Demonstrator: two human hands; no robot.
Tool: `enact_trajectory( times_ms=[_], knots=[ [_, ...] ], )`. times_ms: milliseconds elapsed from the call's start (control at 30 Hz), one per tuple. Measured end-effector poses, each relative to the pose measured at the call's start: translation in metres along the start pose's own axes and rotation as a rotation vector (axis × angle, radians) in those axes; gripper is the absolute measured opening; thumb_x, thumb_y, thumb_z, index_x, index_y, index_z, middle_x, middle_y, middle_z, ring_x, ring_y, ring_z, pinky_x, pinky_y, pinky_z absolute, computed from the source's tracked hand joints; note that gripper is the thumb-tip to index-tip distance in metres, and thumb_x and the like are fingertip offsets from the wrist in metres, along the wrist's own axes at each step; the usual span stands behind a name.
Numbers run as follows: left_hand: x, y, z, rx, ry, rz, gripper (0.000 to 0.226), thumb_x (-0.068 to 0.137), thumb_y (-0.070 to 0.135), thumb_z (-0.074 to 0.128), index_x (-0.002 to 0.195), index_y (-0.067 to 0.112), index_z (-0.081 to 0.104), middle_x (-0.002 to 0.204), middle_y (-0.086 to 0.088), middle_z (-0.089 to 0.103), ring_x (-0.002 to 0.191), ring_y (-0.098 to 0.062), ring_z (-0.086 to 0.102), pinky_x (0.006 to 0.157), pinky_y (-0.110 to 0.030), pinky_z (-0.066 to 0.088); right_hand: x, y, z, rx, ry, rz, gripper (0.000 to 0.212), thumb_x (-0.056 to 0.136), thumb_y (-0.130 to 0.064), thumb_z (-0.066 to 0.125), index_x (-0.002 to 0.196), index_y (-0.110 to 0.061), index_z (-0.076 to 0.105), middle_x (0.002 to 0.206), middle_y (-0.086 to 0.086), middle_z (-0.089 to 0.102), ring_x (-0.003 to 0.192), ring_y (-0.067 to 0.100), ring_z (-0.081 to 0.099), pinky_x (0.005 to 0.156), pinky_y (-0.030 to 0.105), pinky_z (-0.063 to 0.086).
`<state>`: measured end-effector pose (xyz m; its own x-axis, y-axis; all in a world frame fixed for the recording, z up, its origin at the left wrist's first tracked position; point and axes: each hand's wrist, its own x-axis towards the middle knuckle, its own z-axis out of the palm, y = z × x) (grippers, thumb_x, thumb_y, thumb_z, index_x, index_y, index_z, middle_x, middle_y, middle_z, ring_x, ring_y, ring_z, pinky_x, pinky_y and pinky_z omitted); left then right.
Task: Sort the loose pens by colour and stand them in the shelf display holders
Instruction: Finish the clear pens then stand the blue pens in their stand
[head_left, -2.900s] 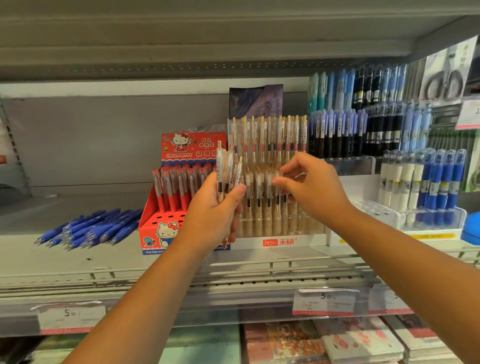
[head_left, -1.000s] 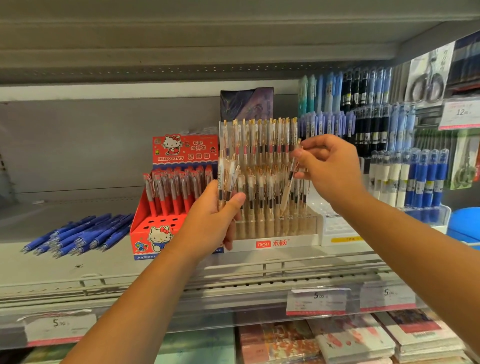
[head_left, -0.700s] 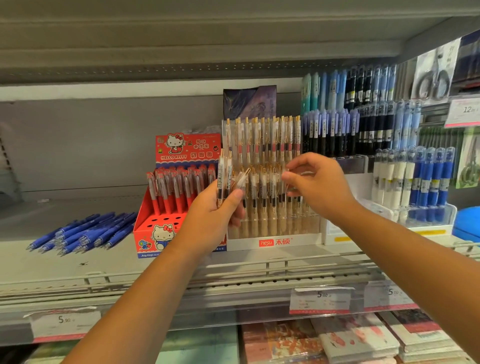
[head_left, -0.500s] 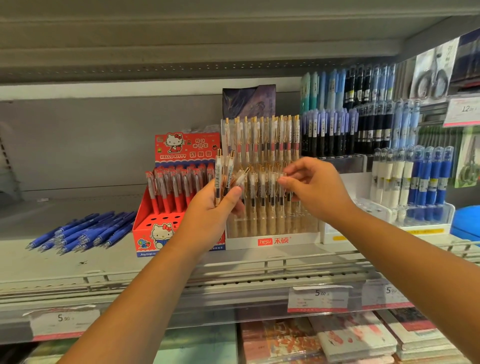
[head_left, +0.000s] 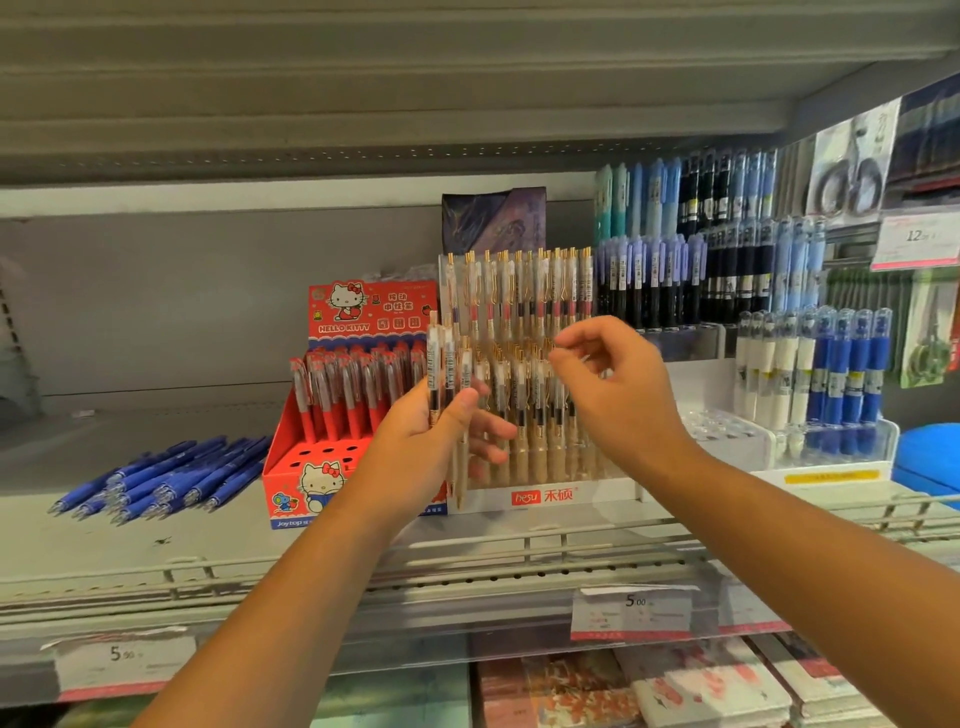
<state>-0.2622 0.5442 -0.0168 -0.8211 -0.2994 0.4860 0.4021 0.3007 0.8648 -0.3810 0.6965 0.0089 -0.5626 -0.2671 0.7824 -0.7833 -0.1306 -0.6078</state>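
Note:
My left hand (head_left: 434, 441) grips a small bundle of clear gold-trimmed pens (head_left: 447, 364), held upright in front of the left end of the tiered clear display holder (head_left: 545, 496). That holder carries rows of the same pens. My right hand (head_left: 618, 395) hovers in front of the holder's lower row with thumb and fingers loosely curled and nothing between them. A heap of loose blue pens (head_left: 166, 475) lies flat on the shelf at the left.
A red Hello Kitty box (head_left: 311, 483) of red pens stands just left of the clear holder. To the right are racks of dark and blue pens (head_left: 675, 280) and a clear holder of white and blue pens (head_left: 815, 374). A wire rail (head_left: 519, 545) edges the shelf front.
My right hand set a single pen into the holder's lower row and has let go, drawing back slightly with nothing in it. My left hand keeps its bundle in about the same place.

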Motion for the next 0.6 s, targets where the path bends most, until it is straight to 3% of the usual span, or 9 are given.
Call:
enact_trajectory(
  times_ms=[100, 167, 267, 333, 400, 500, 600],
  knots=[
    [0.0, -0.001, 0.002, 0.025, -0.042, 0.018, 0.036, 0.09, 0.043, 0.051, 0.115, 0.019, 0.06, 0.094, -0.008, 0.076, 0.076, -0.029, 0.073, 0.064, -0.037, 0.061, -0.006, -0.017, 0.012, -0.011, -0.231, -0.02, 0.012, 0.092, -0.019, 0.065, 0.104, -0.022, 0.067, 0.095, -0.006, 0.065, 0.083, 0.003, 0.06, 0.073, 0.015, 0.051],
    [0.0, -0.002, 0.003, 0.0, -0.056, 0.022, 0.033, 0.09, 0.042, 0.052, 0.117, 0.023, 0.06, 0.094, -0.008, 0.076, 0.074, -0.029, 0.074, 0.062, -0.038, 0.061, -0.009, -0.024, 0.02, 0.048, -0.308, 0.08, 0.014, 0.092, -0.023, 0.066, 0.106, -0.022, 0.07, 0.103, -0.003, 0.066, 0.089, 0.008, 0.064, 0.077, 0.021, 0.055],
    [0.0, -0.002, 0.003, -0.021, -0.066, 0.016, 0.034, 0.09, 0.041, 0.054, 0.119, 0.024, 0.059, 0.094, -0.009, 0.075, 0.075, -0.033, 0.074, 0.061, -0.038, 0.061, -0.011, -0.03, 0.027, 0.278, -0.295, 0.26, 0.015, 0.093, -0.014, 0.065, 0.107, -0.015, 0.072, 0.101, 0.003, 0.07, 0.08, 0.006, 0.07, 0.062, 0.019, 0.056],
    [0.0, -0.002, 0.003, -0.023, -0.09, -0.002, 0.033, 0.09, 0.04, 0.054, 0.118, 0.023, 0.059, 0.095, -0.01, 0.075, 0.077, -0.034, 0.074, 0.062, -0.038, 0.061, -0.01, -0.031, 0.027, 0.306, -0.295, 0.299, 0.019, 0.094, -0.011, 0.064, 0.111, -0.011, 0.071, 0.101, 0.005, 0.07, 0.068, -0.003, 0.067, 0.053, 0.013, 0.051],
    [0.0, -0.003, 0.003, -0.022, -0.103, -0.017, 0.033, 0.09, 0.039, 0.054, 0.118, 0.021, 0.059, 0.097, -0.011, 0.075, 0.079, -0.035, 0.074, 0.063, -0.039, 0.062, -0.009, -0.03, 0.026, 0.301, -0.32, 0.296, 0.019, 0.094, -0.011, 0.064, 0.112, -0.008, 0.071, 0.098, 0.006, 0.071, 0.064, -0.001, 0.066, 0.05, 0.013, 0.05],
    [0.0, -0.002, 0.003, -0.024, -0.107, -0.032, 0.039, 0.09, 0.04, 0.053, 0.12, 0.016, 0.06, 0.099, -0.014, 0.075, 0.084, -0.035, 0.074, 0.068, -0.04, 0.062, -0.008, -0.028, 0.022, 0.243, -0.291, 0.271, 0.012, 0.092, -0.015, 0.067, 0.103, -0.011, 0.071, 0.095, 0.004, 0.072, 0.08, 0.013, 0.069, 0.062, 0.02, 0.057],
    [-0.001, -0.002, 0.002, 0.002, -0.076, -0.026, 0.033, 0.095, 0.036, 0.05, 0.119, 0.018, 0.064, 0.097, -0.011, 0.076, 0.087, -0.03, 0.075, 0.07, -0.035, 0.061, -0.002, -0.022, 0.013, 0.235, -0.225, 0.266, 0.009, 0.092, -0.017, 0.066, 0.099, -0.012, 0.068, 0.091, 0.0, 0.076, 0.086, 0.012, 0.072, 0.077, 0.026, 0.059]
  ],
)
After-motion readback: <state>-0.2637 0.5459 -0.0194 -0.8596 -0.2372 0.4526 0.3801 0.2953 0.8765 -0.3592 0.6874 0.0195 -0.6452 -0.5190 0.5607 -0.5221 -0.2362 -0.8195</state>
